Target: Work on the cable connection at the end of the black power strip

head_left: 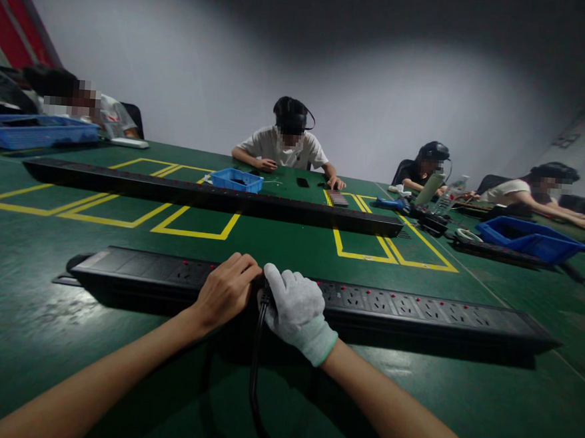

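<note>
A long black power strip (pixel 401 308), with a row of sockets and small red lights on top, lies across the table in front of me. My bare left hand (pixel 227 288) rests on its middle, fingers curled and closed over it; whether the fingertips also touch the plug is hidden. My right hand (pixel 296 309), in a white-grey glove, is closed round a black plug (pixel 266 296) at the strip's middle. From the plug a thick black cable (pixel 255 376) hangs down toward me. The plug's front end is hidden between my hands, so I cannot tell whether it sits in a socket.
A second long black power strip (pixel 214 197) lies farther back across yellow tape marks. Beyond it stand a small blue basket (pixel 236 180) and, to the right, a blue tray (pixel 531 239). A person (pixel 290 145) sits opposite; several others sit along the sides.
</note>
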A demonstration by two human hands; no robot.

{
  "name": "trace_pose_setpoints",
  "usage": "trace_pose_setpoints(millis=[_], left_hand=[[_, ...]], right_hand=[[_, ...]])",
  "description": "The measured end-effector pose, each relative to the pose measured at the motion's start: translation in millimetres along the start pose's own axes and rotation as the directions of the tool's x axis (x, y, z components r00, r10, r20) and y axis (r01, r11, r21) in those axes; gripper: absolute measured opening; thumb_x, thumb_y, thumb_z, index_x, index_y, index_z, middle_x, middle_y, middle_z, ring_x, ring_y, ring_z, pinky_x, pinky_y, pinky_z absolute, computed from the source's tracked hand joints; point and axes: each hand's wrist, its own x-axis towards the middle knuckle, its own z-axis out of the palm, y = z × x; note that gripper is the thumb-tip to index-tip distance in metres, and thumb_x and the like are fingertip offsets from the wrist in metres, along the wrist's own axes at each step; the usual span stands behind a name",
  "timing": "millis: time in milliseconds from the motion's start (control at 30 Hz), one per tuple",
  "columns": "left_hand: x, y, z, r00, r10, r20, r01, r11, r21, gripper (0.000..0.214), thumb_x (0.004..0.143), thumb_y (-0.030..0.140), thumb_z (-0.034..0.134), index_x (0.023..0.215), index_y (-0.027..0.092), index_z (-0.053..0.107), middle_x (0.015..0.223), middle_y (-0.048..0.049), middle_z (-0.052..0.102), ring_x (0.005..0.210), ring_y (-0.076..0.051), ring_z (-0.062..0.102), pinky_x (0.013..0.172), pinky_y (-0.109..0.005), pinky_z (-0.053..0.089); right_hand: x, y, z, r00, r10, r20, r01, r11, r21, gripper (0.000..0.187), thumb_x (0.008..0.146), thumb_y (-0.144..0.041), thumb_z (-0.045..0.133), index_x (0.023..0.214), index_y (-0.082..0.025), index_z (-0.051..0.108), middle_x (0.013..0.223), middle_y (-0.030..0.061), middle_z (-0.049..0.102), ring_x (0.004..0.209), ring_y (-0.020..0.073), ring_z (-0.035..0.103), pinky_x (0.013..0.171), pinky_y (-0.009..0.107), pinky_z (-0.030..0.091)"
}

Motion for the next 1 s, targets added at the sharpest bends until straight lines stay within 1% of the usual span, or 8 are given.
trace_pose_setpoints(millis=[367, 633, 800, 1000], left_hand=[[0.4, 0.8, -0.3, 1.0, -0.009, 0.013, 0.009, 1.0, -0.006, 0.02, 0.082, 0.005, 0.04, 0.084, 0.017, 0.056, 0.086, -0.0057, 0.054, 0.082, -0.019, 0.046, 0.072, -0.032, 0.043], [-0.2, -0.3, 0.4, 1.0, -0.011, 0.016, 0.011, 1.0, -0.013, 0.02, 0.083, 0.006, 0.04, 0.085, 0.018, 0.056, 0.087, -0.0057, 0.055, 0.083, -0.02, 0.046, 0.072, -0.032, 0.043], [-0.5, -1.0, 1.2, 1.0, -0.012, 0.022, 0.012, 1.0, -0.027, 0.02, 0.081, 0.004, 0.04, 0.085, 0.018, 0.055, 0.087, -0.0051, 0.055, 0.083, -0.019, 0.047, 0.072, -0.031, 0.043], [-0.9, -1.2, 1.9, 1.0, -0.016, 0.022, 0.017, 0.999, -0.04, 0.02, 0.082, 0.005, 0.04, 0.085, 0.018, 0.055, 0.087, -0.005, 0.054, 0.084, -0.019, 0.047, 0.072, -0.03, 0.043]], right_hand=[[-0.4, 0.1, 0.6, 1.0, -0.001, 0.003, 0.001, 1.0, -0.005, 0.053, 0.083, -0.036, 0.047, 0.131, -0.014, 0.042, 0.093, 0.0096, 0.06, 0.078, 0.0232, 0.054, 0.06, 0.035, 0.037], [-0.8, -0.1, 0.7, 1.0, -0.003, -0.007, 0.003, 1.0, -0.008, 0.052, 0.084, -0.036, 0.046, 0.13, -0.014, 0.041, 0.093, 0.0093, 0.061, 0.078, 0.0231, 0.054, 0.06, 0.035, 0.036], [-0.4, 0.1, 0.8, 1.0, -0.001, -0.013, 0.001, 1.0, -0.009, 0.049, 0.086, -0.036, 0.044, 0.13, -0.014, 0.042, 0.092, 0.0087, 0.061, 0.076, 0.0229, 0.054, 0.059, 0.036, 0.035], [-0.4, 1.0, 1.8, 1.0, -0.01, -0.009, 0.01, 1.0, -0.006, 0.051, 0.084, -0.036, 0.044, 0.13, -0.014, 0.041, 0.093, 0.0081, 0.06, 0.076, 0.0233, 0.053, 0.058, 0.036, 0.033]])
